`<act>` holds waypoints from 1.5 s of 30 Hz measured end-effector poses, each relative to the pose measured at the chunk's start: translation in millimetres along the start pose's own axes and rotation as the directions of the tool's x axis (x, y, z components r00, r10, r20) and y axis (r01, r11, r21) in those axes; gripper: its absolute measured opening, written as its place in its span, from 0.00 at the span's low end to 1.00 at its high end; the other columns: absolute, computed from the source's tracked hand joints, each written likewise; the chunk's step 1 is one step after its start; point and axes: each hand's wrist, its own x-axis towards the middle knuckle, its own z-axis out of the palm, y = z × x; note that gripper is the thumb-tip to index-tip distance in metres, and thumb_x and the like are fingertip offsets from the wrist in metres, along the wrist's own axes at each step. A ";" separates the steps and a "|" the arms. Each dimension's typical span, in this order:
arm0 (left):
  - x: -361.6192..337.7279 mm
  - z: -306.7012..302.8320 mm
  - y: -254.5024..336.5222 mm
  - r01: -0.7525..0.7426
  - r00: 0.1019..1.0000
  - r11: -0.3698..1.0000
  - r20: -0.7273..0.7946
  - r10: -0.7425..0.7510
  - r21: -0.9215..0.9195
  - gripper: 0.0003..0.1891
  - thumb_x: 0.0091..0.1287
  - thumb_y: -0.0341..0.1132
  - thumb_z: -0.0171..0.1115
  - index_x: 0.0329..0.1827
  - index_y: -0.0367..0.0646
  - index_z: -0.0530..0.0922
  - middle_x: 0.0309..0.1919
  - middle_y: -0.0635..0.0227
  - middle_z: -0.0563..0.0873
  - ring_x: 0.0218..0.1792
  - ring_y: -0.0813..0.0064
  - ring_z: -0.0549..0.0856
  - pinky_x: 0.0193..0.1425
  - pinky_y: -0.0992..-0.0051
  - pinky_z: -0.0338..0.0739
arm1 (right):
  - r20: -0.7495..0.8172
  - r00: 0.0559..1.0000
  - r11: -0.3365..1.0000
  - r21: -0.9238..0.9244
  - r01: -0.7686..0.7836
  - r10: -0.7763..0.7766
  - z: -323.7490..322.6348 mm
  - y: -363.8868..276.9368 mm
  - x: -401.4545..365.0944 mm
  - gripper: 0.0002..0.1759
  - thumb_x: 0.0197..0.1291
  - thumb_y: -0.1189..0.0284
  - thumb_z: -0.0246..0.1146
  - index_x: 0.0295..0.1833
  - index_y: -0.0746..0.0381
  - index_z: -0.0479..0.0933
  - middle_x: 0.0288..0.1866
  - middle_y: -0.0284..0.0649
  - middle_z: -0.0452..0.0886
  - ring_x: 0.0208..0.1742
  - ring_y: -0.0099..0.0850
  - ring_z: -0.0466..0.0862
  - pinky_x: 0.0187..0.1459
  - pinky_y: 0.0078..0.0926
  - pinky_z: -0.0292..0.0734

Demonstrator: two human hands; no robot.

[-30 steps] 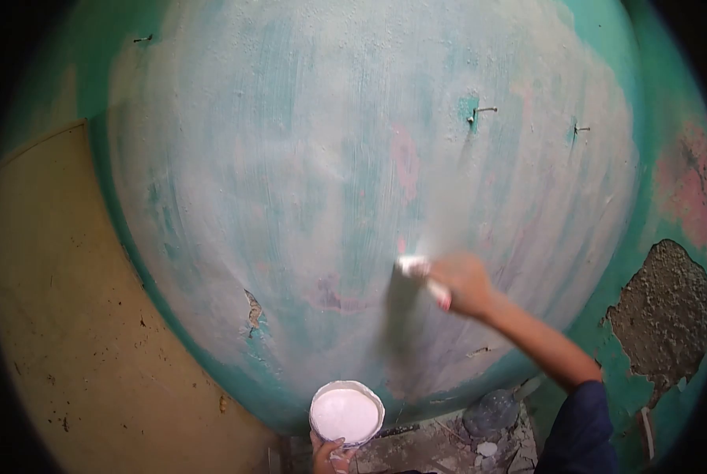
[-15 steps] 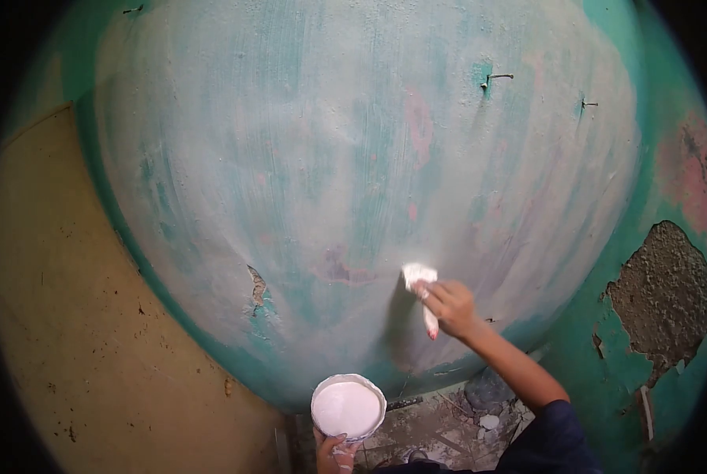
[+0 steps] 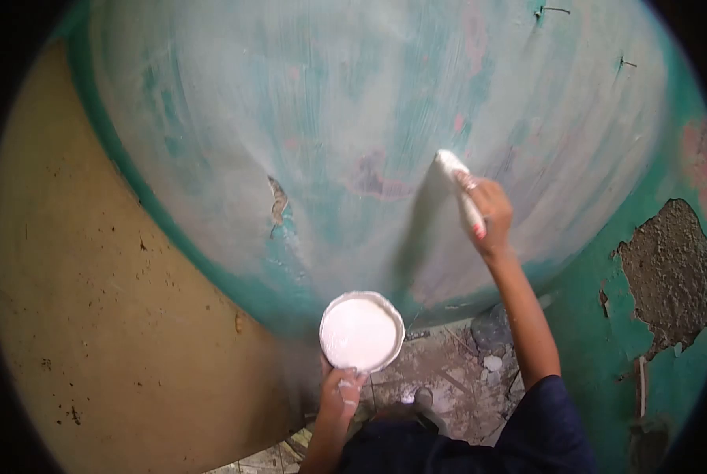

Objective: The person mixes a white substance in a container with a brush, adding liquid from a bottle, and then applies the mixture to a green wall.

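My right hand [image 3: 489, 210] grips a paint brush [image 3: 457, 183] with a white-coated head and a red-tipped handle, pressed against the green wall [image 3: 353, 126] that is streaked with white paint. My left hand [image 3: 340, 393] holds a round bowl [image 3: 362, 332] full of white paint from below, close to my body. The brush head touches the wall to the right of a pink patch.
A yellow-brown wall [image 3: 85, 316] meets the green one at the left corner. Bare rough plaster [image 3: 667, 276] shows at the right where the coat has broken off. Two nails [image 3: 555, 11] stick out high up. Rubble and stones [image 3: 480, 355] lie on the floor below.
The view has tilted downward, so the wall and nails have shifted up in the frame. My right hand with the brush now sits higher and further right; the bowl sits higher with more of my left arm visible.
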 end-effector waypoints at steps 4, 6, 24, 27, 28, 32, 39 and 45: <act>1.6 9.5 13.6 0.014 1.000 1.000 0.026 -0.015 0.007 0.42 0.52 0.23 0.54 0.74 0.55 0.56 0.66 0.60 0.69 0.68 0.57 0.70 0.69 0.53 0.69 | 0.205 0.974 0.993 0.048 -0.112 0.100 20.9 -13.6 -69.9 0.19 0.53 0.77 0.67 0.53 0.59 0.83 0.45 0.43 0.86 0.45 0.39 0.86 0.46 0.29 0.80; 2.8 10.1 17.6 -0.009 0.999 0.999 0.045 0.007 0.038 0.40 0.52 0.24 0.54 0.73 0.54 0.57 0.65 0.60 0.69 0.67 0.58 0.71 0.68 0.54 0.69 | 0.295 0.896 0.901 0.183 -0.394 0.332 11.6 -33.6 -82.4 0.17 0.55 0.76 0.66 0.53 0.61 0.83 0.46 0.44 0.87 0.45 0.38 0.87 0.46 0.28 0.80; -11.1 -2.1 -14.4 0.047 0.997 0.996 0.057 -0.043 -0.071 0.41 0.56 0.21 0.56 0.75 0.50 0.52 0.63 0.60 0.71 0.63 0.64 0.74 0.63 0.64 0.72 | 0.757 0.554 0.764 0.115 -0.635 0.346 -58.8 -188.7 -99.3 0.12 0.53 0.70 0.65 0.42 0.65 0.81 0.36 0.48 0.84 0.34 0.46 0.85 0.38 0.39 0.81; -10.7 -12.5 -30.1 0.150 0.988 0.985 0.041 -0.147 -0.084 0.40 0.58 0.22 0.56 0.75 0.55 0.55 0.60 0.64 0.73 0.58 0.69 0.77 0.56 0.68 0.76 | 0.779 0.542 0.754 0.142 -0.641 0.314 -50.0 -188.4 -111.5 0.12 0.53 0.69 0.64 0.41 0.64 0.81 0.35 0.49 0.83 0.33 0.47 0.85 0.37 0.40 0.80; -12.4 -14.2 -34.3 0.152 0.988 0.985 0.036 -0.150 -0.085 0.40 0.58 0.22 0.56 0.75 0.55 0.55 0.60 0.64 0.73 0.58 0.69 0.77 0.56 0.68 0.76 | 0.783 0.537 0.752 0.140 -0.644 0.314 -48.5 -187.6 -110.8 0.12 0.53 0.69 0.64 0.41 0.64 0.81 0.35 0.49 0.83 0.33 0.47 0.85 0.37 0.40 0.80; -15.6 -6.6 -38.5 0.211 0.977 0.975 0.003 -0.211 -0.067 0.39 0.59 0.22 0.57 0.74 0.58 0.56 0.58 0.67 0.74 0.54 0.72 0.78 0.51 0.69 0.77 | 0.722 0.570 0.762 0.091 -0.642 0.393 -43.5 -170.3 -114.1 0.11 0.53 0.69 0.65 0.41 0.63 0.81 0.33 0.49 0.83 0.33 0.46 0.85 0.36 0.38 0.80; -3.6 -0.1 -60.0 0.225 0.974 0.974 0.008 -0.225 0.028 0.37 0.58 0.24 0.54 0.73 0.53 0.57 0.63 0.60 0.71 0.63 0.60 0.76 0.61 0.57 0.76 | 0.802 0.499 0.752 0.097 -0.652 0.328 -56.4 -140.6 -120.7 0.12 0.55 0.69 0.64 0.42 0.64 0.81 0.34 0.48 0.84 0.35 0.47 0.85 0.39 0.40 0.80; 3.1 33.7 -75.3 0.201 0.980 0.978 0.014 -0.200 -0.059 0.40 0.58 0.21 0.55 0.76 0.56 0.54 0.62 0.62 0.70 0.60 0.66 0.75 0.57 0.64 0.75 | 0.619 0.582 0.561 0.261 -0.785 0.527 -65.2 -79.3 -141.9 0.14 0.57 0.77 0.66 0.49 0.69 0.82 0.40 0.44 0.88 0.41 0.29 0.87 0.44 0.26 0.80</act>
